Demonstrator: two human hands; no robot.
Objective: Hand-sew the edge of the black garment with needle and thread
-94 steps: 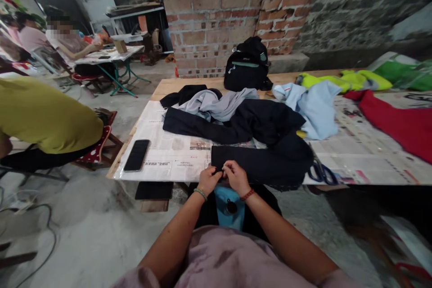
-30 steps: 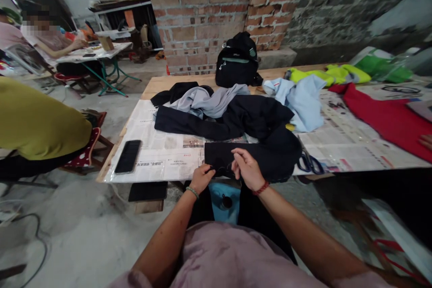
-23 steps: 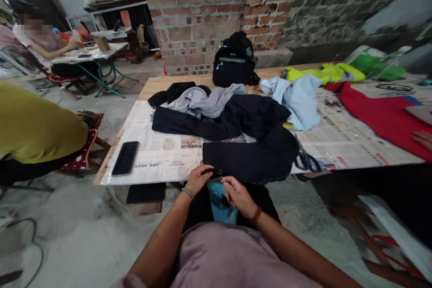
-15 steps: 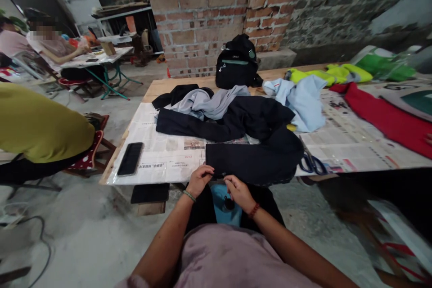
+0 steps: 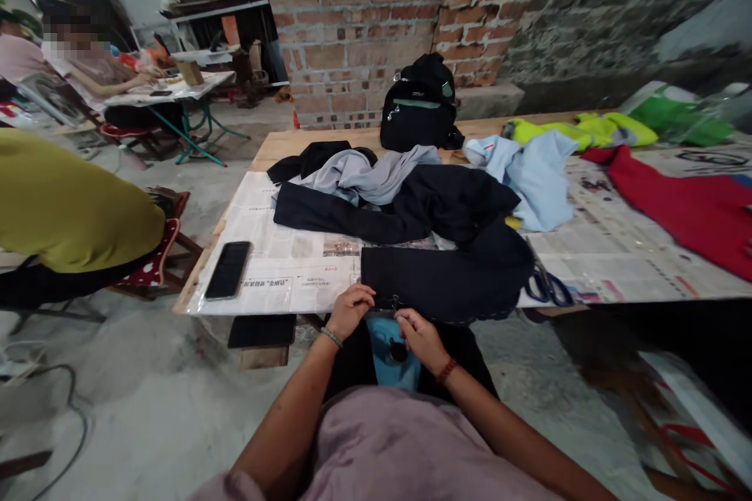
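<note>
Dark garment (image 5: 440,278): your left hand (image 5: 351,310) pinches its edge, your right hand (image 5: 421,337) apparently thread (image 5: 395,300). Stitches (image 5: 479,320) rightward look done; remainder unclear.

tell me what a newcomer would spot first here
The bright red cloth on the right side of the table would probably draw the eye first, with the neon yellow cloth farther back. The black bag stands at the far edge, in front of the brick wall. Closest in, the left hand and right hand are at the dark garment's near edge.
</note>
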